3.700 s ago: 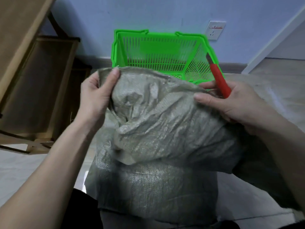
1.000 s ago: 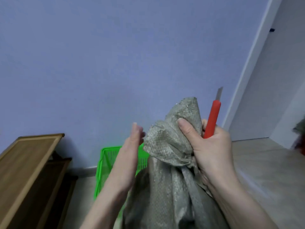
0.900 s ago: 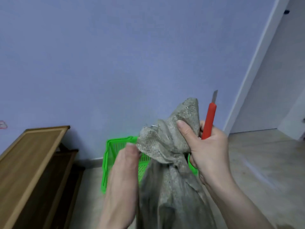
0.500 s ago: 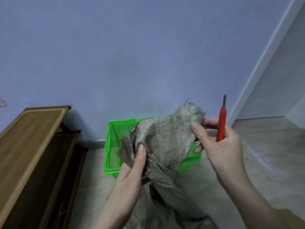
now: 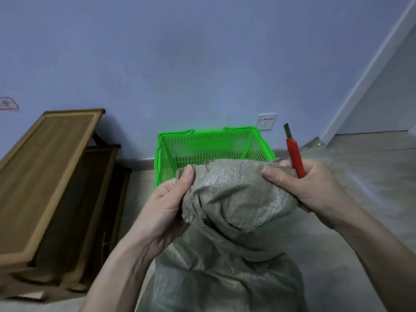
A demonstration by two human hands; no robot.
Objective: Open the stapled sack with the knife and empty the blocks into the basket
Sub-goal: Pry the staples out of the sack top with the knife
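A grey-green woven sack (image 5: 231, 199) stands on the floor in front of me, its top edge folded toward the basket. My left hand (image 5: 166, 208) grips the top left corner of the sack, thumb on the fabric. My right hand (image 5: 308, 188) grips the top right corner and also holds a red utility knife (image 5: 295, 157), blade pointing up. The bright green plastic basket (image 5: 209, 145) sits just behind the sack against the wall; what I see of its inside holds no blocks. The blocks are hidden inside the sack.
A wooden table (image 5: 45, 167) lies tilted at the left, close to the basket. A wall socket (image 5: 265, 121) is above the basket's right end. Open floor stretches to the right toward a doorway (image 5: 371, 131).
The sack top has come down from head height to just in front of the basket. Both hands have spread apart to its two corners, and my view has tilted downward.
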